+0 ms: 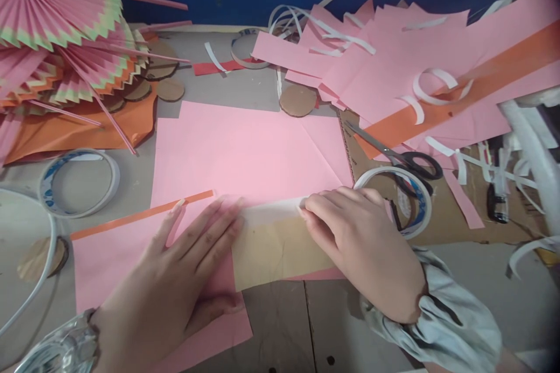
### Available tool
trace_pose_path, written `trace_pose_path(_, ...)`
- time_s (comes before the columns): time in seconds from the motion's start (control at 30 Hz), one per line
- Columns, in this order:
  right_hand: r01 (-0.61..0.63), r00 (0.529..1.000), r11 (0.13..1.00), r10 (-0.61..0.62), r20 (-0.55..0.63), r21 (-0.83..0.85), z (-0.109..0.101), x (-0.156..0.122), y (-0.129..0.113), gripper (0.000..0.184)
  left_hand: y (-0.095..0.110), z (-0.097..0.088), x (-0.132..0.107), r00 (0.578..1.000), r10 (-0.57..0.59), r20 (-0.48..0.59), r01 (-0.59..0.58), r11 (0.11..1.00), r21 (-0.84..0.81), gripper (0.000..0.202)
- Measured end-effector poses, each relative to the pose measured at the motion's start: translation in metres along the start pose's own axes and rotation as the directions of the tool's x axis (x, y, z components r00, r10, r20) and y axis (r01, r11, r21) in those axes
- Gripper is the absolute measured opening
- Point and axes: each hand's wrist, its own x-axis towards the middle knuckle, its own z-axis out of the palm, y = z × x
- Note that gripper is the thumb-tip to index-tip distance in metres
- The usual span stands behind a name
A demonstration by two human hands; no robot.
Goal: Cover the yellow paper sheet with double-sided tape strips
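My left hand (pixel 175 280) lies flat with fingers spread on a pink paper sheet (pixel 245 151), pressing it down beside a brown cardboard piece (pixel 271 250). An orange strip (pixel 140 215) runs along the pink paper's edge under my fingertips. My right hand (pixel 354 245) rests on the cardboard's right end, fingers curled, pinching at a white tape strip (pixel 275 210) along its top edge. A tape roll (pixel 411 198) lies just right of this hand.
Black-handled scissors (pixel 402 157) lie right of the sheet. A heap of pink paper (pixel 394 58) and an orange band (pixel 472 87) fill the back right. Pleated pink fans (pixel 65 41) sit at back left. Another tape roll (pixel 79 183) and cardboard discs (pixel 297 99) are nearby.
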Motion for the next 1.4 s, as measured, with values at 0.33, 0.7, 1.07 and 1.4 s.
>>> trace_pose_path(0.33,-0.001,1.000,1.000,0.002,0.011,-0.012,-0.002,0.001,-0.002,0.018,0.013,-0.017,-0.010,0.997,-0.077,0.000,0.077,0.995,0.062,0.079)
trace_pose_path(0.7,0.013,0.999,0.999,-0.015,-0.040,-0.050,0.001,0.000,-0.002,0.018,0.013,-0.008,0.044,0.980,0.178,0.092,-0.180,0.984,0.009,0.080)
trace_pose_path(1.07,-0.010,0.999,0.999,0.008,-0.039,-0.037,0.002,0.000,-0.001,0.016,-0.025,-0.015,-0.010,0.988,0.154,0.015,-0.154,0.988,0.023,0.073)
trace_pose_path(1.4,0.016,1.000,1.000,-0.016,-0.018,-0.013,0.001,0.000,-0.003,0.019,-0.001,-0.024,0.001,0.992,0.019,-0.122,-0.024,0.999,-0.042,0.038)
